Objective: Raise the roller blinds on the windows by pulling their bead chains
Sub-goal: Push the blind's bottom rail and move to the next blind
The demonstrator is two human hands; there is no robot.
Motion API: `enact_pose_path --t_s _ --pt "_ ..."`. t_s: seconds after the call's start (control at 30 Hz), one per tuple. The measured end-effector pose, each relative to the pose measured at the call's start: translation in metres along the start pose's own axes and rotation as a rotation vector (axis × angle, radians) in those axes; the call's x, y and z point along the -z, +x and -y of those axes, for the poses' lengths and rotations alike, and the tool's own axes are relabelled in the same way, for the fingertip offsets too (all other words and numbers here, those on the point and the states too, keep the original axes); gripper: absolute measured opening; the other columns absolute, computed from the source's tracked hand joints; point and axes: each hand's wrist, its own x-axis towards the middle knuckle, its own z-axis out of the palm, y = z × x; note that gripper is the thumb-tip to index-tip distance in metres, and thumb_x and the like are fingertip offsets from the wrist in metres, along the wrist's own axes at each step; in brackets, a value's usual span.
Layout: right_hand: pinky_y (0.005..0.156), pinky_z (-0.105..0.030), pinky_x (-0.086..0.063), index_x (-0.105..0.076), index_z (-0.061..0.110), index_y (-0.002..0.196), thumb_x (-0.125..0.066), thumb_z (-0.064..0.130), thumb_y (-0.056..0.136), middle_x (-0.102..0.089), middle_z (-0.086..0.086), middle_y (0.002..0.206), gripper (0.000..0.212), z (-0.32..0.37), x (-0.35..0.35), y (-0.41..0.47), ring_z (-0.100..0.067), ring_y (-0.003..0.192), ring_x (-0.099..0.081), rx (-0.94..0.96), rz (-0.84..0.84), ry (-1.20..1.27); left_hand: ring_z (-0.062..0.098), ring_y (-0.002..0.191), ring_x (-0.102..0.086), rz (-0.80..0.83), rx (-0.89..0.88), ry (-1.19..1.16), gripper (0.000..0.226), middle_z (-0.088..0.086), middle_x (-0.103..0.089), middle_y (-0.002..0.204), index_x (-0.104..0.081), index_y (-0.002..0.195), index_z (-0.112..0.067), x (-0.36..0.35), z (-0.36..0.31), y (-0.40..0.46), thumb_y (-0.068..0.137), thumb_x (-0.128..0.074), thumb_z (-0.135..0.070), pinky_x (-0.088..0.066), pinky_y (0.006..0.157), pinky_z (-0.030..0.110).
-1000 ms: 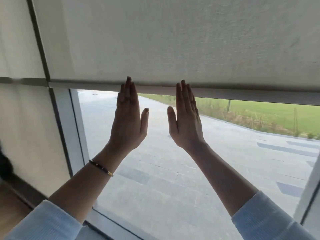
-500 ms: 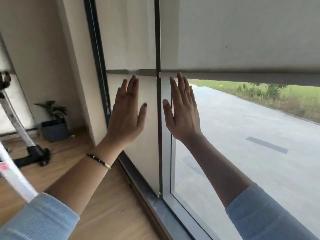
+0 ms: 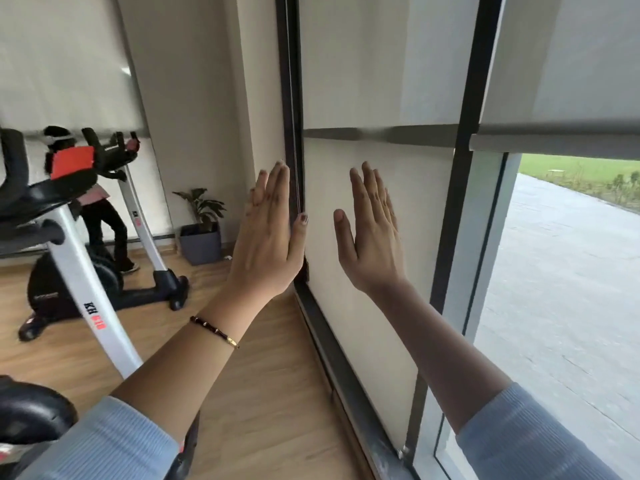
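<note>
2 flat, empty hands: the left hand [image 3: 266,233] hovers by the thin bead chain [image 3: 295,140] along the dark frame; the right hand [image 3: 372,237] faces the blind [image 3: 377,237]. Light and slippery, I'd guess; pinch it just above the thumb.

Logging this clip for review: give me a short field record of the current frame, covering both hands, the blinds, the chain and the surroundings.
left hand: open, fingers straight, raised, holding nothing
right hand: open, fingers straight, raised, holding nothing
bead chain: hangs along the dark frame, just right of the left hand's fingers; not gripped
right blind: partly raised, outdoors visible beneath
left blind: reaches nearly to the floor
surroundings: exercise bike, potted plant, wooden floor
</note>
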Motion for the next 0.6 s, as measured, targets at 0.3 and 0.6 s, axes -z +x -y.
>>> enact_pose_path --t_s 0.3,0.6 --pt "0.127 -0.044 -0.012 -0.017 0.013 0.158 -0.03 0.038 0.105 -0.012 -0.008 0.168 0.061 -0.059 -0.18 0.123 -0.02 0.156 -0.005 -0.006 0.044 0.031 0.021 0.156 0.004 0.015 0.116 0.093 0.066 0.01 -0.001 0.17 -0.002 0.159 -0.008 -0.101 0.173 0.078 0.107 -0.029 -0.038 -0.004 0.126 0.037" --pt "0.128 -0.037 -0.008 -0.013 0.018 0.159 -0.024 0.044 0.104 -0.009 -0.002 0.169 0.061 -0.119 -0.379 0.22 -0.014 0.156 -0.001 -0.01 0.059 0.028 0.019 0.155 0.006 0.005 0.105 0.129 0.066 0.01 0.0 0.169 0.0 0.159 -0.009 -0.204 0.363 0.153 0.107 -0.03 -0.035 -0.001 0.126 0.035"
